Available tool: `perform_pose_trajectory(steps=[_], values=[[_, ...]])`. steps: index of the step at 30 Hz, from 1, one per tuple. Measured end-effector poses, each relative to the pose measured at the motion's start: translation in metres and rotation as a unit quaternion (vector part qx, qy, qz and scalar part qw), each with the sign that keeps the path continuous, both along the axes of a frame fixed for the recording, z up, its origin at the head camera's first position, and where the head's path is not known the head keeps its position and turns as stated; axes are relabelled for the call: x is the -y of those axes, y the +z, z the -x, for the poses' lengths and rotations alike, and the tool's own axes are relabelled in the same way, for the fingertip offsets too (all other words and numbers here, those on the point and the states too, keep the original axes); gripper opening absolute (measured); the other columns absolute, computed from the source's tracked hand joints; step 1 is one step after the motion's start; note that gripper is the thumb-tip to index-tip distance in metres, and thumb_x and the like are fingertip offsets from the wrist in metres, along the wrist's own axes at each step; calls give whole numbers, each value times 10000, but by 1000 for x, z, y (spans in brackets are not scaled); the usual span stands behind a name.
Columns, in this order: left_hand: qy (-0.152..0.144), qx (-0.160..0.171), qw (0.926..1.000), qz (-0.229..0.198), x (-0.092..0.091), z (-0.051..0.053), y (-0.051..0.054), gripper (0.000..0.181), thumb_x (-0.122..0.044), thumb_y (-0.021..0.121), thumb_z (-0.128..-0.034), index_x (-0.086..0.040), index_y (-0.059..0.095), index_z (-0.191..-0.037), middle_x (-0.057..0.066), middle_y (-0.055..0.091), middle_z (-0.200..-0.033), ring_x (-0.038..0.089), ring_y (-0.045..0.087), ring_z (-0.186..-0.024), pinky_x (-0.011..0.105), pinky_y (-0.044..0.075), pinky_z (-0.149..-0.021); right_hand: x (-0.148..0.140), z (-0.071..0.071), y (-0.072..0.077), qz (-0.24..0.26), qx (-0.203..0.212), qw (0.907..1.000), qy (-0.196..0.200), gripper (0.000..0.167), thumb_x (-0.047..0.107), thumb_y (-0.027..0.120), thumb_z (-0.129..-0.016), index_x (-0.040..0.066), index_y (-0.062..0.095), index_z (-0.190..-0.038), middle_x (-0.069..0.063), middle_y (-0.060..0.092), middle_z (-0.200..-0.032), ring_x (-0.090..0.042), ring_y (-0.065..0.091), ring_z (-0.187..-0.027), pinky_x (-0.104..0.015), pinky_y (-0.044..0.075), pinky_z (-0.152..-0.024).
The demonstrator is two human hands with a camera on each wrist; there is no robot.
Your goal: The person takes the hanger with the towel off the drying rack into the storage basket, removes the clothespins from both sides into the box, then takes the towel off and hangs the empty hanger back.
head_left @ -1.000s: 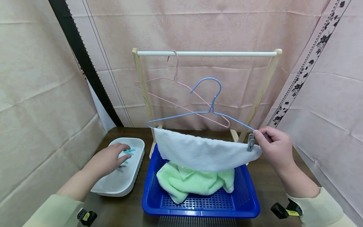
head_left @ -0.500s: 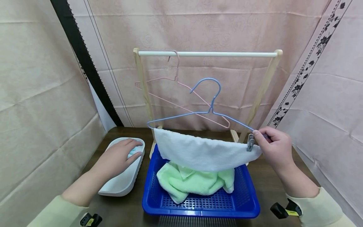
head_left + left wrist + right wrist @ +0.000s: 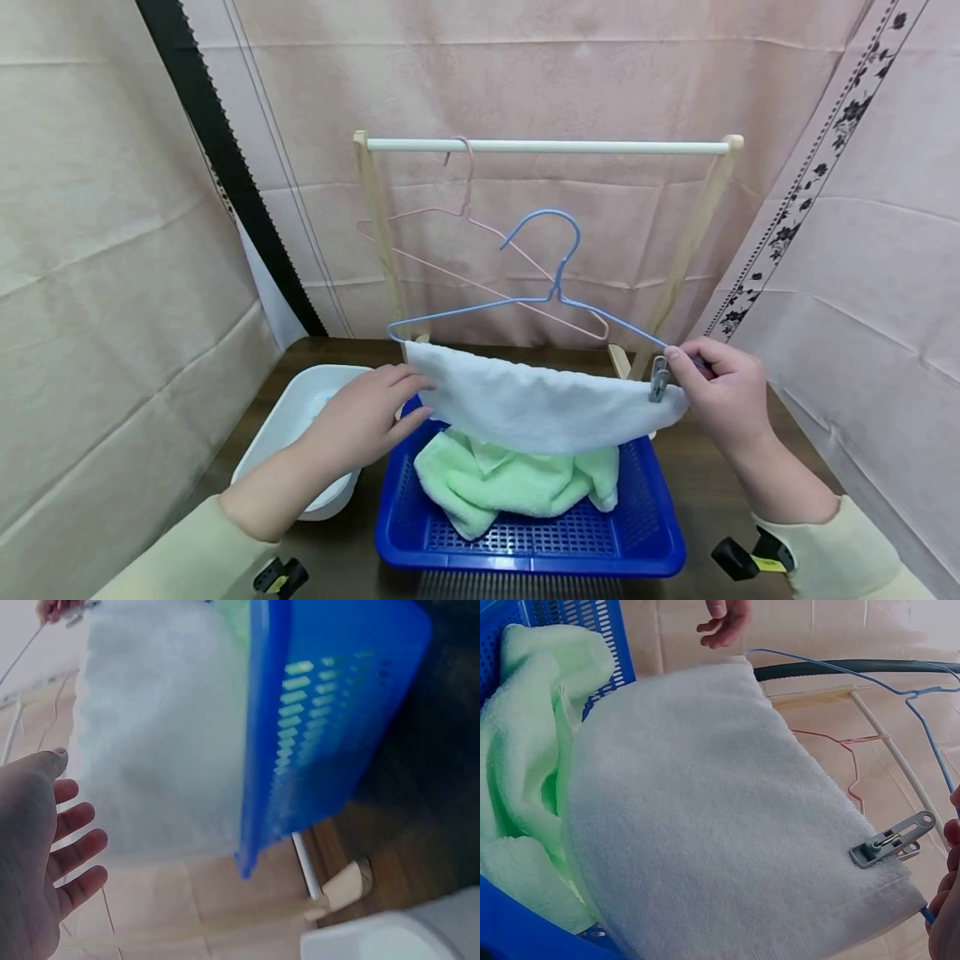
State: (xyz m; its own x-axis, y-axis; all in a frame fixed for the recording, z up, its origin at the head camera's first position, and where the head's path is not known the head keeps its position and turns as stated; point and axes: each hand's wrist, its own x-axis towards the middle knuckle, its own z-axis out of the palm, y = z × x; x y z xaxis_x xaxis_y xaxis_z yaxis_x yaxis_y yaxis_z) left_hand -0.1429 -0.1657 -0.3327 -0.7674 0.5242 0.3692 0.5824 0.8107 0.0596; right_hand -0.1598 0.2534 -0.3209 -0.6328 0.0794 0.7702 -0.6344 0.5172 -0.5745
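Observation:
A white towel (image 3: 536, 400) hangs folded over the lower bar of a blue hanger (image 3: 558, 283). My right hand (image 3: 723, 387) pinches that hanger's right end. Beside it a grey clothespin (image 3: 892, 841) clips the towel's right end to the hanger. My left hand (image 3: 375, 408) is at the towel's left end, thumb and fingers apart. In the left wrist view nothing shows within the left fingers (image 3: 79, 855); whether they touch the cloth I cannot tell. Below, a light green towel (image 3: 517, 483) lies crumpled in a blue basket (image 3: 528, 562).
Behind the basket stands a rack with a white rail (image 3: 555, 147). A pink hanger (image 3: 465, 208) hangs from the rail's left part. On the left, a white tray (image 3: 258, 442) sits partly under my left forearm. Cloth curtains (image 3: 525, 83) surround the wooden table (image 3: 337, 550).
My left hand has moved right, from over the white tray and its teal clothespins to the towel's left end. The right hand still holds the hanger and has barely moved.

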Motion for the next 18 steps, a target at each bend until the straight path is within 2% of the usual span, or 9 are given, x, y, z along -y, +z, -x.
perform_pose_trajectory(steps=[9, 14, 18], values=[[-527, -229, 9983, -57, -38, 7, 9, 331, -398, 642, -963, -195, 663, -1222, -40, 658, -1195, 174, 593, -1162, 381, 482, -987, 5, -1, 2, 34, 147, 9999, 16, 186, -68, 707, -826, 36, 669, -677, 90, 409, -541, -35, 335, -496, -216, 259, -446], [-849, -475, 9951, -174, -64, 10, 12, 291, -385, 627, -975, -199, 672, -1194, -48, 668, -1167, 169, 589, -1153, 400, 447, -996, 5, 0, 3, 7, 89, 10000, 14, 190, -73, 708, -823, 36, 667, -673, 93, 402, -540, -33, 328, -493, -217, 252, -446], [-964, -541, 9936, -228, -84, 10, 14, 283, -386, 605, -987, -204, 667, -1195, -57, 659, -1172, 165, 576, -1150, 393, 430, -982, 6, 1, 3, 16, 93, 9999, 54, 192, -79, 706, -824, 33, 668, -673, 89, 405, -544, -38, 327, -494, -220, 251, -441]])
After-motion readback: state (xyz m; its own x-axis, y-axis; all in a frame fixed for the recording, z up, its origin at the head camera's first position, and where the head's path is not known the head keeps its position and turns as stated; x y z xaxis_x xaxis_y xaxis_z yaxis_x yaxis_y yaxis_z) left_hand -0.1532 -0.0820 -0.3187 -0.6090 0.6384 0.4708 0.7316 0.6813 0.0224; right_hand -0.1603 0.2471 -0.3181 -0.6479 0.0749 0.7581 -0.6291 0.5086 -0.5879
